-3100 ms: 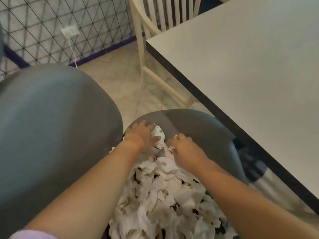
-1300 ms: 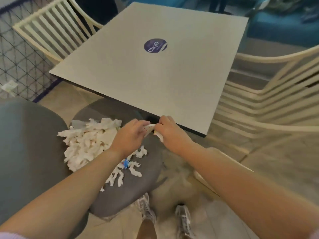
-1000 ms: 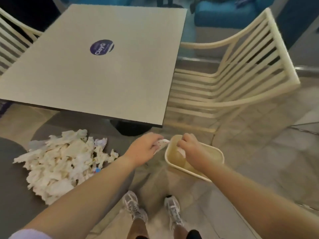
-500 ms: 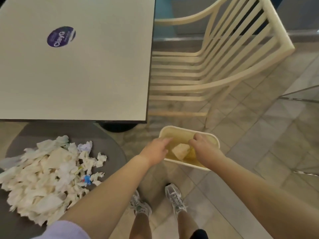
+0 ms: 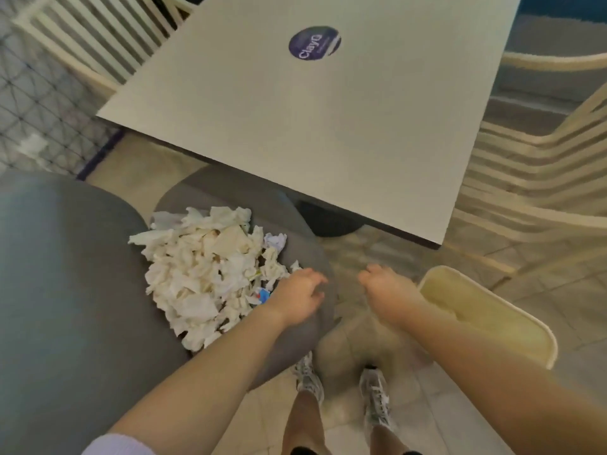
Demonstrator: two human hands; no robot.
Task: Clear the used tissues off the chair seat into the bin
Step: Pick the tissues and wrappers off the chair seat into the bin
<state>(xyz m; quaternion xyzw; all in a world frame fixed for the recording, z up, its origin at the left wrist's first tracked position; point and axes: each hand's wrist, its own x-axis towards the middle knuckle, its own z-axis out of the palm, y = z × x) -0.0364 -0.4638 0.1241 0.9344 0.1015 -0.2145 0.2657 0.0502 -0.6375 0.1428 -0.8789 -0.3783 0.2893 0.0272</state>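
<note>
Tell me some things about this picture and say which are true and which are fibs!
1. The pile of tissues lies on the grey chair seat. True.
2. The bin stands on top of the table. False: it stands on the floor, by the right arm.
3. Both hands hold nothing: left hand, right hand. True.
4. The round sticker on the table is red. False: it is dark purple.
5. The person wears no shoes. False: sneakers show.
</note>
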